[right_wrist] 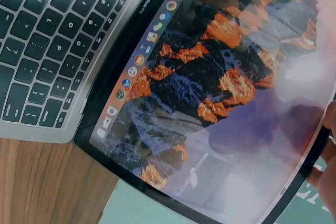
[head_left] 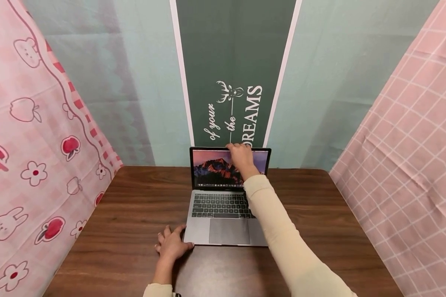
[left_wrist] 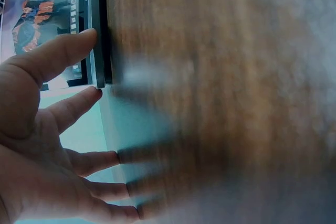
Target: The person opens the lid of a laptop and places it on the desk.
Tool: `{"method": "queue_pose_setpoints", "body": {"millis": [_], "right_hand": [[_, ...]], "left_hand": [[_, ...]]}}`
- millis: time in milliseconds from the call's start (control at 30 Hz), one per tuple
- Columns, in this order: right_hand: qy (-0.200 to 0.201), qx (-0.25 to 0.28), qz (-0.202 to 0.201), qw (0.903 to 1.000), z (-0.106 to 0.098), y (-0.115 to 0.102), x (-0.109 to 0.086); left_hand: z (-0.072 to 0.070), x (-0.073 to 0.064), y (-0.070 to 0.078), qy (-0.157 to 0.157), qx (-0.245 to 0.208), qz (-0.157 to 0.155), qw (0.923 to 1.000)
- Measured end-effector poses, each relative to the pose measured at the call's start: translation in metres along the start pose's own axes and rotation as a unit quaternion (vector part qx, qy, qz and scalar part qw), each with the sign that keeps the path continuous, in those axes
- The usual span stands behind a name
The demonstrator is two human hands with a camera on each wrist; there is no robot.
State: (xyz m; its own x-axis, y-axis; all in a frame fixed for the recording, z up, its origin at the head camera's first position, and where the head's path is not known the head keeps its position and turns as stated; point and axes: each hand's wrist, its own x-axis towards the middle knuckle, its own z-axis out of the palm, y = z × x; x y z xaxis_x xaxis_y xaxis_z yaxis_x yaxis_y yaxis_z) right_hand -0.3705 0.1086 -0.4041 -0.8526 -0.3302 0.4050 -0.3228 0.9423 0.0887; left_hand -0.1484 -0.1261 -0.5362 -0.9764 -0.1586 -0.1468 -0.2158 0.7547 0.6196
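An opened grey laptop (head_left: 229,232) lies on the wooden table, with a mountain picture lit on its screen (head_left: 212,169). At the top edge of that screen, my right hand (head_left: 241,156) grips the lid; in the right wrist view the thumb is on the display side and other fingers show past the edge. My left hand (head_left: 172,246) is at the laptop's front left corner. Its thumb (left_wrist: 68,51) and index finger touch the base there, while the other fingers spread out straight over the table. The right forearm hides part of the keyboard (right_wrist: 58,40).
The brown wooden table (head_left: 141,206) extends to both sides of the laptop. Behind it hangs a green cloth (head_left: 238,49) with white lettering and a deer head. Pink patterned cloths (head_left: 33,136) border the left and right sides.
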Motion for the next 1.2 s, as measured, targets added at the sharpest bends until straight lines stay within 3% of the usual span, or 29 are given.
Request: {"method": "queue_pose_setpoints", "body": {"millis": [400,833,1200], "right_hand": [[-0.033,-0.005,0.001,0.9995,0.003,0.005,0.007],[-0.01,-0.008,0.002,0.9999,0.001,0.01,0.004],[-0.031,-0.025,-0.056,0.9976,-0.018,0.006,-0.008]], "left_hand": [[-0.001,0.001,-0.001,0.0,0.007,0.0,1.0],[0.002,0.003,0.002,0.006,-0.001,0.005,1.0],[-0.003,0.0,0.001,0.0,0.012,0.009,0.9999]]}}
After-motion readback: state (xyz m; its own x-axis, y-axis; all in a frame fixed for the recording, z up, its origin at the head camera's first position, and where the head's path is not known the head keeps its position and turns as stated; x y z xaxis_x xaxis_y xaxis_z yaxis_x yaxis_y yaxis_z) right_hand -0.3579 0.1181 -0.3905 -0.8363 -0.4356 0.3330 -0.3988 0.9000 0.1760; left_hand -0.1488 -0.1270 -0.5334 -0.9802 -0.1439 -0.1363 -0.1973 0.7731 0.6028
